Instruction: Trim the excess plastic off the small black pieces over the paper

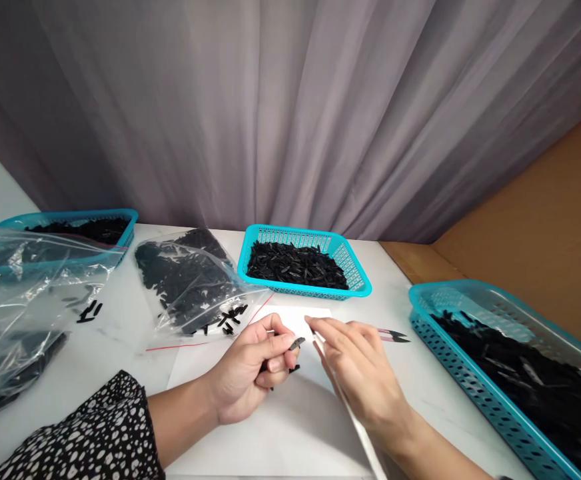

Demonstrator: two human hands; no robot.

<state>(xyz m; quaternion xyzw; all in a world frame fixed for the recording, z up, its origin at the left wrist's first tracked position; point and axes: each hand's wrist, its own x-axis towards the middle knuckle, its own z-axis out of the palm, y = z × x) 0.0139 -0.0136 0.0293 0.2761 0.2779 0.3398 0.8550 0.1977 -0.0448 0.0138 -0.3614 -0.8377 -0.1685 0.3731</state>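
From the head camera, the left hand [250, 375] is curled nearly closed. Its thumb and forefinger pinch a small black piece [297, 344] by one end, the tip pointing toward 3 o'clock, and the other fingers are folded into the palm. Just beside it, the right hand [358, 373] lies with its fingers stretched out and close together over a thin white strip [358, 427] that runs toward 5 o'clock. Whether it grips the strip or only rests on it cannot be told. Both hands are above a white sheet [290, 427] on the table. Small snips [395, 335] lie at 2 o'clock of the right hand. A teal basket [350, 267] of black pieces sits at 12 o'clock, and a clear bag [190, 280] of them at 10 o'clock.
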